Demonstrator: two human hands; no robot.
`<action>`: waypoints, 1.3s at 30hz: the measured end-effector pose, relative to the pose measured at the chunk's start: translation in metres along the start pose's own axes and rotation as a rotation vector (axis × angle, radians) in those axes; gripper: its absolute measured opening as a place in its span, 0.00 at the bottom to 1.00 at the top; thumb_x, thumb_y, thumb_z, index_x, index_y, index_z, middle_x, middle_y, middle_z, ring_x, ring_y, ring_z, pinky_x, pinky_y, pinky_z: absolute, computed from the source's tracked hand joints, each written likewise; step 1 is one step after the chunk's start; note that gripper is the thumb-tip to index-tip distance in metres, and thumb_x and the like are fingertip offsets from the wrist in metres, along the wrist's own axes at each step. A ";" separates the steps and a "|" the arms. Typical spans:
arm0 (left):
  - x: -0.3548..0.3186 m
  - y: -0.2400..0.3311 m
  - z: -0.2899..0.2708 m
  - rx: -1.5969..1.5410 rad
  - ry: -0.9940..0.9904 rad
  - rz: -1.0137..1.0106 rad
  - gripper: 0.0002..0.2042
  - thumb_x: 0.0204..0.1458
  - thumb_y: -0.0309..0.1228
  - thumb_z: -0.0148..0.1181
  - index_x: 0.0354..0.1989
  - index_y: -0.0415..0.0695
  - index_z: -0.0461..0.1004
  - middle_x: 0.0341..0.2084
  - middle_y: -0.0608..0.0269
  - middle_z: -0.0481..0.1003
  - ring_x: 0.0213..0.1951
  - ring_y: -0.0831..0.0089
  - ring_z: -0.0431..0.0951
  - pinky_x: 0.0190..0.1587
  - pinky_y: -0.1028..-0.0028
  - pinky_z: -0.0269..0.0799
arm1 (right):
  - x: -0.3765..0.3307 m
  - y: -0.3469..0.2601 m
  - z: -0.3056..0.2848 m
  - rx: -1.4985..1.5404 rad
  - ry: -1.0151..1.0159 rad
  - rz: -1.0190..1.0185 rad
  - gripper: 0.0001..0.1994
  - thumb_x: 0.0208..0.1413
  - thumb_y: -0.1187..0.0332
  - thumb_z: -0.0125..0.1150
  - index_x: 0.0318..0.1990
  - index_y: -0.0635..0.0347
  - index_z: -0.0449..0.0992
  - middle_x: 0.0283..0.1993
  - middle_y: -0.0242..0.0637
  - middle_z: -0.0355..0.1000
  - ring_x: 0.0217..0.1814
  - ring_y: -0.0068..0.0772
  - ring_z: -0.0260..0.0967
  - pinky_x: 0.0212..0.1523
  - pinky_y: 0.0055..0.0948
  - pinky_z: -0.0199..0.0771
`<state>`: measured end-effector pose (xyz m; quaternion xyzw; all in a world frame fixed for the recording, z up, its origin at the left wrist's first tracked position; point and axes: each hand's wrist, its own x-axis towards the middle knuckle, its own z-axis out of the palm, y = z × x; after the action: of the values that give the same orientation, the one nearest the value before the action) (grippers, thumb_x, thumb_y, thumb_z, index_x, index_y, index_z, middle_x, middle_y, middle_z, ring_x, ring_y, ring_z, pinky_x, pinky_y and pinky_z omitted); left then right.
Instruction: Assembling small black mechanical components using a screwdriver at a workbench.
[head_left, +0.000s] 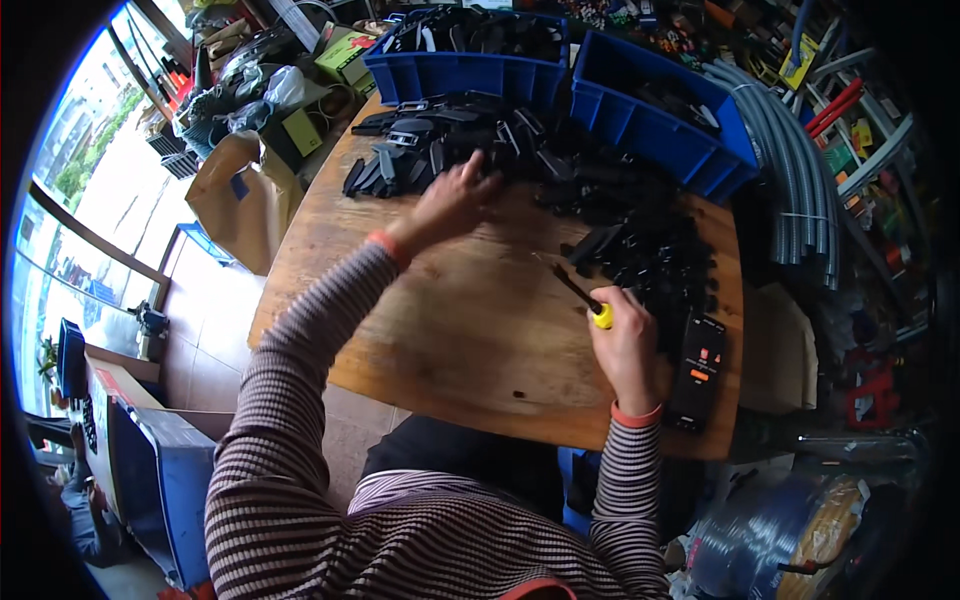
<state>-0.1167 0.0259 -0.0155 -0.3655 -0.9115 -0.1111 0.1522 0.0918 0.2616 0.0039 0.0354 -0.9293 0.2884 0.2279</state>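
My left hand [455,202] reaches out over the near edge of a heap of black and dark grey plastic parts [445,140]. Its fingers are stretched out and slightly blurred by motion, with nothing visible in them. In my right hand [625,345] is a screwdriver [574,284] with a yellow and black handle; its shaft points away and to the left, above the wooden table. A second heap of small black parts [655,260] lies just beyond and to the right of that hand.
Two blue plastic bins [470,80] [655,125] holding dark parts stand at the table's far edge. A phone [697,375] with its screen lit lies on the wooden table [450,330] at the right. Coiled grey hoses [790,190] hang beyond; a brown paper bag [240,195] stands left.
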 end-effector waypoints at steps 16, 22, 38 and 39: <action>-0.059 -0.013 -0.010 -0.207 0.108 0.208 0.19 0.46 0.19 0.58 0.48 0.48 0.74 0.51 0.61 0.71 0.55 0.61 0.67 0.52 0.66 0.69 | 0.000 -0.028 0.021 -0.023 -0.028 -0.214 0.13 0.42 0.82 0.63 0.36 0.61 0.72 0.34 0.41 0.74 0.33 0.45 0.74 0.32 0.34 0.73; -0.062 -0.010 -0.049 -0.278 0.076 0.035 0.15 0.50 0.20 0.58 0.47 0.46 0.74 0.44 0.64 0.74 0.47 0.66 0.72 0.46 0.69 0.72 | -0.001 -0.052 0.003 0.055 -0.214 -0.104 0.09 0.46 0.79 0.63 0.35 0.62 0.73 0.33 0.42 0.74 0.33 0.40 0.75 0.33 0.31 0.73; -0.076 0.083 -0.037 -0.890 -0.166 0.088 0.16 0.51 0.25 0.61 0.48 0.40 0.69 0.34 0.61 0.77 0.27 0.72 0.77 0.34 0.73 0.74 | 0.042 -0.030 -0.014 0.389 -0.142 0.252 0.05 0.50 0.76 0.64 0.34 0.65 0.75 0.30 0.30 0.75 0.33 0.16 0.69 0.31 0.19 0.69; -0.082 0.096 -0.025 -0.709 -0.099 0.112 0.16 0.51 0.26 0.61 0.48 0.41 0.69 0.34 0.61 0.77 0.26 0.69 0.77 0.33 0.72 0.74 | 0.037 -0.031 -0.012 0.383 -0.143 0.261 0.05 0.50 0.76 0.64 0.34 0.65 0.75 0.30 0.30 0.75 0.33 0.16 0.69 0.31 0.19 0.69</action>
<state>0.0116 0.0343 -0.0132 -0.4498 -0.8013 -0.3938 -0.0225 0.0700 0.2448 0.0446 -0.0221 -0.8682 0.4831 0.1116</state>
